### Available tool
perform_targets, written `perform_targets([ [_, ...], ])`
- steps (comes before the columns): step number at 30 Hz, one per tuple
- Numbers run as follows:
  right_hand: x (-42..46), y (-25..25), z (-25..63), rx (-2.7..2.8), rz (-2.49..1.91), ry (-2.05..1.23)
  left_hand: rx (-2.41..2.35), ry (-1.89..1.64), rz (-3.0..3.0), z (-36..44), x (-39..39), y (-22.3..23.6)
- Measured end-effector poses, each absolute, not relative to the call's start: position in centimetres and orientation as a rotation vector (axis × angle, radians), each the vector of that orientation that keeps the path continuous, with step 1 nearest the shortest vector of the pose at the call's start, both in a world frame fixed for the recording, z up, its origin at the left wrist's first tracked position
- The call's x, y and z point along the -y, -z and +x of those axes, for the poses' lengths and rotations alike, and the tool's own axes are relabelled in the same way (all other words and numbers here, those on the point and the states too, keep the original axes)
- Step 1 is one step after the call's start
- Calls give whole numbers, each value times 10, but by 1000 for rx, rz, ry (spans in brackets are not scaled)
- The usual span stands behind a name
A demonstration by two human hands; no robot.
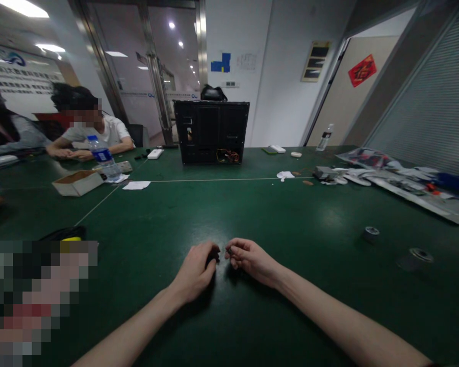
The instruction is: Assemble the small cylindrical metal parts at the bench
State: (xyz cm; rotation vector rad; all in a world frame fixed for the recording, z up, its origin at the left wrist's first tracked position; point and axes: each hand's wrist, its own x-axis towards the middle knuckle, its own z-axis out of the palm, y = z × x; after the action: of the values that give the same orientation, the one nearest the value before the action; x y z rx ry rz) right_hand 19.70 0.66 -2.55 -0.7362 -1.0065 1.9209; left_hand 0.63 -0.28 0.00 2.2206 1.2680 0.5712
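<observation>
My left hand (199, 270) rests low over the green table (168, 219), its fingers curved and the thumb apart from them. Nothing shows between them. Just to its right, my right hand (252, 259) has its thumb and forefinger pinched together. A small dark thing seems to sit at those fingertips, too small to name. The two hands face each other with a narrow gap and do not touch. Further right on the table stand a small metal cylinder (371, 233) and a larger one, blurred, with a ring-shaped top (416, 259).
A black panel-backed box (214, 133) with exposed wires stands at the far side. Leftward are an open carton (77, 184), a water bottle (100, 153) and a seated person (112, 131). Papers and parts (413, 186) cover the right side. A black cable (67, 233) lies near left.
</observation>
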Motion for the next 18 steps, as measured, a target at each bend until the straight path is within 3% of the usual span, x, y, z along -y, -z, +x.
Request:
perform_targets([
  [18, -6, 27, 196, 1113, -806, -1863, -1259, -592, 2244, 7, 5, -2],
])
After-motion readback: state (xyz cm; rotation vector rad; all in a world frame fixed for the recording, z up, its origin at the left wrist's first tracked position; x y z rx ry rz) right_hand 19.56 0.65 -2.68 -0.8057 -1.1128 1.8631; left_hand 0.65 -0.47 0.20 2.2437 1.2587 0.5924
